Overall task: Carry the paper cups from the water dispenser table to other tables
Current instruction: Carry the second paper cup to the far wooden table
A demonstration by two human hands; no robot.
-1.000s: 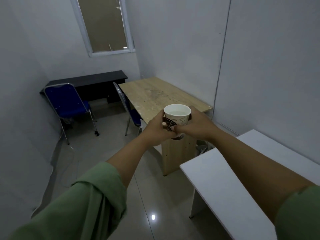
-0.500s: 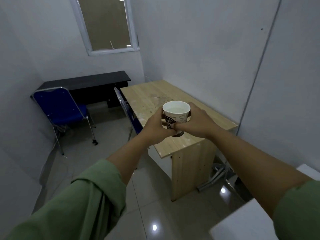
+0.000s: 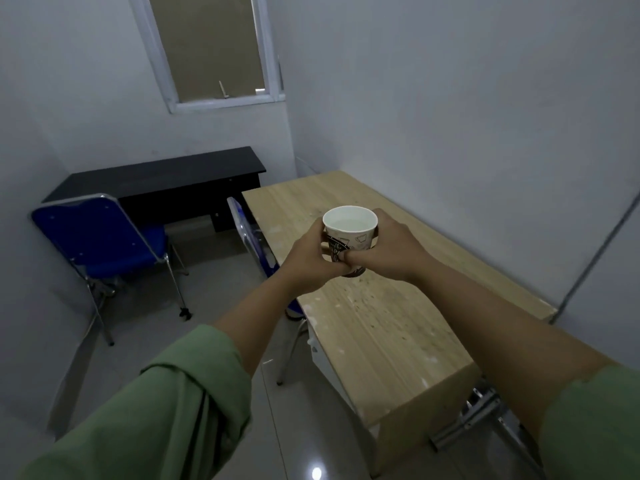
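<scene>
paper cup (image 3: 349,233) upright, water inside, clasped by fingers of left hand (image 3: 310,259) and right hand (image 3: 391,249), above wooden desk (image 3: 381,323).

A white paper cup with dark printed patterns (image 3: 349,233), holding clear liquid, is clasped upright between the left hand (image 3: 311,261) and the right hand (image 3: 391,247), both arms in rolled green sleeves. It hangs above a light wooden rectangular table (image 3: 388,327) set against the grey wall. A blue padded chair with a metal frame (image 3: 104,244) stands on the tiled floor before a black table (image 3: 166,178) under the window. A second blue chair (image 3: 256,247) is tucked at the wooden table's left edge.
</scene>
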